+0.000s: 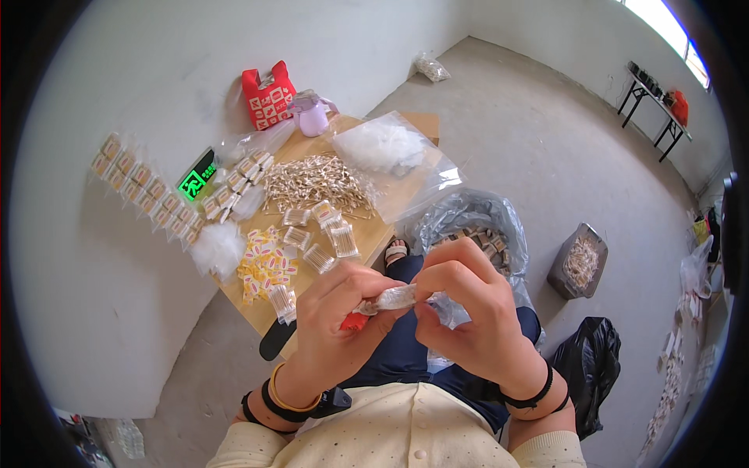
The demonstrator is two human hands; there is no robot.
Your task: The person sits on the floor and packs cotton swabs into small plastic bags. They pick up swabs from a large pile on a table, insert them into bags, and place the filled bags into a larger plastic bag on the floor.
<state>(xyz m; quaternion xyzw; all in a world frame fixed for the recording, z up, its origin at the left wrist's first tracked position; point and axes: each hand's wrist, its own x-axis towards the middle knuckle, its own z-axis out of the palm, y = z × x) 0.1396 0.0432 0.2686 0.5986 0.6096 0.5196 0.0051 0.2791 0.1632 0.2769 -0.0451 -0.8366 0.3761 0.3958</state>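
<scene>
Both hands meet above my lap around a small clear plastic packet (396, 298), which looks filled with cotton swabs. My left hand (331, 316) pinches one end of it, and a small red object (355, 320) shows between the same fingers; its kind is unclear. At the packet's other end, my right hand (472, 308) grips with thumb and fingertips. Finished-looking bags of cotton swabs (343, 240) lie on the wooden table (382, 238) just beyond my left hand. Beside them are a heap of loose cotton swabs (320, 183) and scattered yellow-and-white paper labels (265, 267).
Clear plastic bags (386, 152) cover the table's far right. A red bag (269, 97) and lilac jug (312, 118) stand behind. Right of the table are a large plastic sack (511, 218) of packets, a grey bin (576, 285) of swabs and a black bag (591, 366).
</scene>
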